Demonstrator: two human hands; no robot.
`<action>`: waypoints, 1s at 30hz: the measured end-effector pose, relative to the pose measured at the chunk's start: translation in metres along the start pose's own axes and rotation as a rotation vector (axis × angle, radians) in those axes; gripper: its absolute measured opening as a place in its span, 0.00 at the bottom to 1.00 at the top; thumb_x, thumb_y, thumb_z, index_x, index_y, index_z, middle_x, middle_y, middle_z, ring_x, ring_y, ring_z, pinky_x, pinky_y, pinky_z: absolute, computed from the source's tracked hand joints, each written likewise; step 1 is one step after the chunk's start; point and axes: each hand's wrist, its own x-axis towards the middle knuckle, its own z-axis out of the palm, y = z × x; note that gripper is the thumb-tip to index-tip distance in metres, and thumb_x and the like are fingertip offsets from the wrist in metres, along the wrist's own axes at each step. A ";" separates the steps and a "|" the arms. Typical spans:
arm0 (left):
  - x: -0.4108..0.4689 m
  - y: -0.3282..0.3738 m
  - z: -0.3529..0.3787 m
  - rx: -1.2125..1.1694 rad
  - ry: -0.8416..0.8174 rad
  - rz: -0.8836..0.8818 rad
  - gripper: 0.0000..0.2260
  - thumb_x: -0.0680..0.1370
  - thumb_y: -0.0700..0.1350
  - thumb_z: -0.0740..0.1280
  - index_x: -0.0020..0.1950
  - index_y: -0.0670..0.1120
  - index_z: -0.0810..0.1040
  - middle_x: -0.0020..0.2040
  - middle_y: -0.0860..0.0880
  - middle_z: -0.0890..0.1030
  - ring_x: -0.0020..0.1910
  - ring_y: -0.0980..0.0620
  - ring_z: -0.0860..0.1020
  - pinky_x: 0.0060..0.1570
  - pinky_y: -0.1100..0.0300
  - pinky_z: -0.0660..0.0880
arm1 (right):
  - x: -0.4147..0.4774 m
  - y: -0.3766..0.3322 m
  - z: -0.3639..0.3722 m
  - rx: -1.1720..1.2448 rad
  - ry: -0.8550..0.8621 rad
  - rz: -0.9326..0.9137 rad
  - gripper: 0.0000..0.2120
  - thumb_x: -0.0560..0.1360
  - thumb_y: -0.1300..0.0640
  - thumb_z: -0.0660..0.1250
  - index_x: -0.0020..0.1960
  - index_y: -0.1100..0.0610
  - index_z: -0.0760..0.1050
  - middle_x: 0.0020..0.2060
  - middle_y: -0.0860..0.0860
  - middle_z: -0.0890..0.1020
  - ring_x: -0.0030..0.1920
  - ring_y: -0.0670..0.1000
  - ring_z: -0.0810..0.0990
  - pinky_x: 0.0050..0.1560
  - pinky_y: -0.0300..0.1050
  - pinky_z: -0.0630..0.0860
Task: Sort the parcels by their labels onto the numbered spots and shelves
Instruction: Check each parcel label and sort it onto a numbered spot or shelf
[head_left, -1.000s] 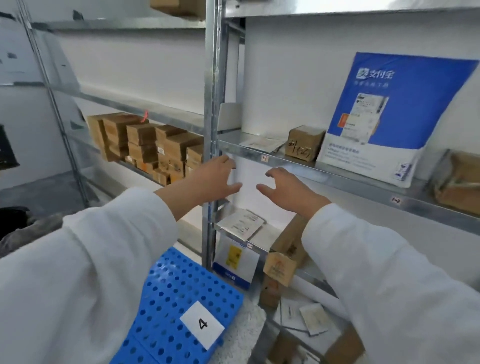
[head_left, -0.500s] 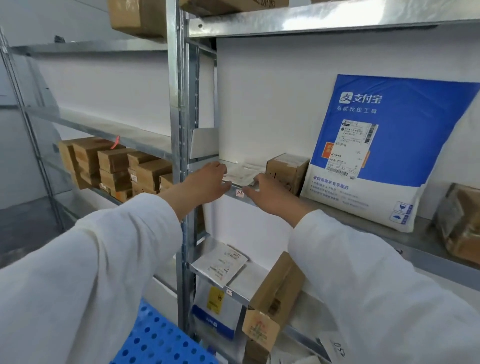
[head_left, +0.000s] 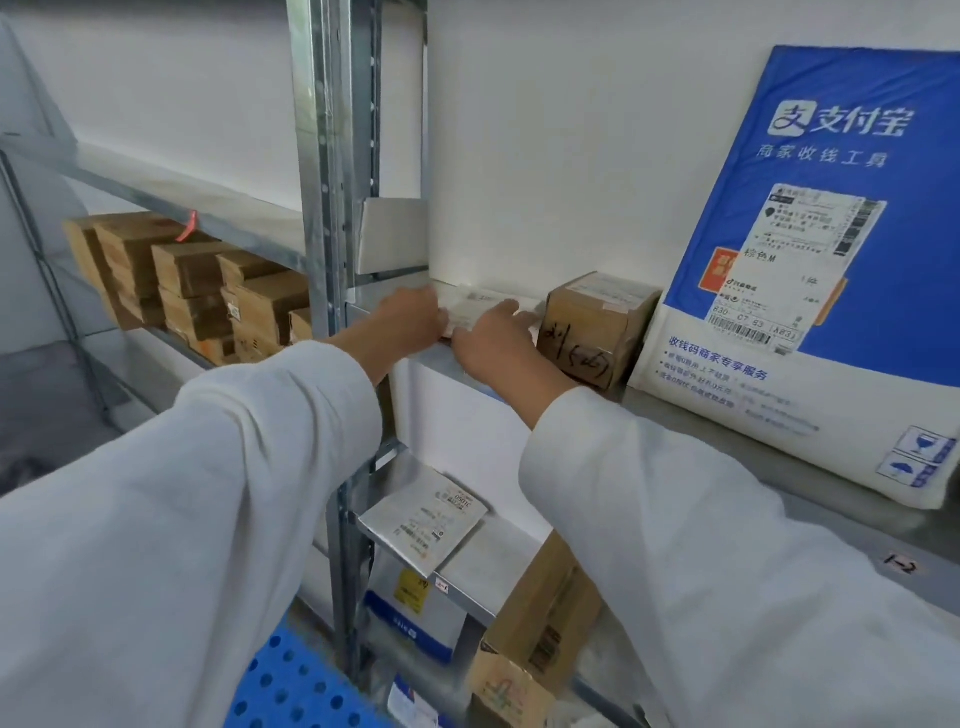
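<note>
Lies flat on the grey metal shelf (head_left: 426, 356), at nine o'clock of the small brown cardboard box (head_left: 592, 327) — thin white parcel (head_left: 485, 303), pale printed label. Touched at nine o'clock by left hand (head_left: 410, 318), grip unclear — pressed under right hand's (head_left: 493, 340) straight fingers.

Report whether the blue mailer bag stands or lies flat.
Standing, leaning back: the blue mailer bag rests on its bottom edge on the shelf, against the wall.
</note>
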 end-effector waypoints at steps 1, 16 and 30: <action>0.004 0.002 0.001 -0.030 -0.006 -0.001 0.17 0.81 0.48 0.58 0.64 0.39 0.72 0.60 0.38 0.77 0.58 0.39 0.76 0.56 0.51 0.72 | 0.004 0.000 0.003 0.017 0.056 0.023 0.28 0.82 0.53 0.52 0.78 0.62 0.50 0.75 0.69 0.49 0.74 0.70 0.51 0.72 0.60 0.56; -0.010 0.000 -0.004 -0.586 0.113 -0.148 0.12 0.80 0.45 0.65 0.59 0.40 0.78 0.52 0.46 0.81 0.48 0.50 0.77 0.47 0.60 0.73 | -0.005 0.002 -0.010 0.879 0.087 0.114 0.27 0.76 0.69 0.61 0.72 0.61 0.58 0.66 0.57 0.72 0.63 0.56 0.74 0.59 0.45 0.74; -0.237 -0.075 -0.049 -0.878 0.438 -0.235 0.07 0.80 0.45 0.66 0.45 0.43 0.78 0.38 0.52 0.79 0.37 0.57 0.76 0.34 0.72 0.71 | -0.182 -0.027 0.025 0.930 -0.073 -0.198 0.14 0.79 0.66 0.58 0.63 0.56 0.67 0.57 0.50 0.75 0.55 0.48 0.75 0.37 0.29 0.70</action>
